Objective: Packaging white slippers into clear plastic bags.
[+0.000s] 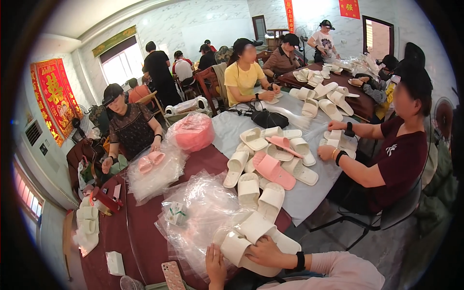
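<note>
A bright white-walled room with red wall hangings [52, 99] holds several seated people working round a long table [140, 227], dark red near the fingers and grey-covered beyond them. Just past the fingertips spreads a heap of clear plastic bags [203, 212], then piled white and pink slippers [270, 169]. The right hand [267, 252] lies curled over a pair of white slippers [241, 241], fingers closed on their straps, while the left hand [215, 266] presses flat against their near edge.

I log: cream-white slippers [251, 237] under my hands; maroon table [137, 227]; clear glossy plastic bags [203, 212]; pink slippers [273, 169] in the pile; phone [173, 274] with pink patterned case.
</note>
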`<state>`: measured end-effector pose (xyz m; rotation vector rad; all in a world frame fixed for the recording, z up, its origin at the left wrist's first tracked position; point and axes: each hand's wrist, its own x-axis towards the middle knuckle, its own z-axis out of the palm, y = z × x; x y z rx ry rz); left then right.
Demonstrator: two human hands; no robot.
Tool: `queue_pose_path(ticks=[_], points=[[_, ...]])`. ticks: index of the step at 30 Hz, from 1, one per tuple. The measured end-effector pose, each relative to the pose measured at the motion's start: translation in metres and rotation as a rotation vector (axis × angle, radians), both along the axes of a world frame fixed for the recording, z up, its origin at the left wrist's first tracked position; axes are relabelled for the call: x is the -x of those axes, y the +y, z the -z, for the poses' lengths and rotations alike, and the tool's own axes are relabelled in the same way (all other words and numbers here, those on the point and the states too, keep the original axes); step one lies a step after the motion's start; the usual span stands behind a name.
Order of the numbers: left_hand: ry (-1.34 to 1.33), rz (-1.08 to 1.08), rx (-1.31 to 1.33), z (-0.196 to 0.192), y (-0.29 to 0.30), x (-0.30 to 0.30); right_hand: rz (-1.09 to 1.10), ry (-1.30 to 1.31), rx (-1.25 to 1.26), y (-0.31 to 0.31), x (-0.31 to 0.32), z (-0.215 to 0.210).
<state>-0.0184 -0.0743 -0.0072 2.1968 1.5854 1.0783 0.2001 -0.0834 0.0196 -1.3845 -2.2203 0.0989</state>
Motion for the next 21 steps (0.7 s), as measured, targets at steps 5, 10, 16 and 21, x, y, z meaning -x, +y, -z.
queue_pose_path(ticks=[5, 10, 16, 21], points=[[0.047, -0.006, -0.029, -0.004, 0.0, -0.006, 0.074, -0.009, 0.019, 0.001, 0.016, -0.006], [-0.068, -0.048, 0.002, -0.002, -0.001, -0.009, 0.071, -0.014, 0.048, 0.007, 0.022, -0.003], [0.175, -0.123, -0.095, 0.008, -0.01, -0.007, 0.035, -0.033, 0.079, 0.008, 0.031, 0.006], [-0.194, -0.186, -0.01, 0.017, -0.007, -0.01, 0.052, 0.007, 0.112, 0.009, 0.04, 0.016]])
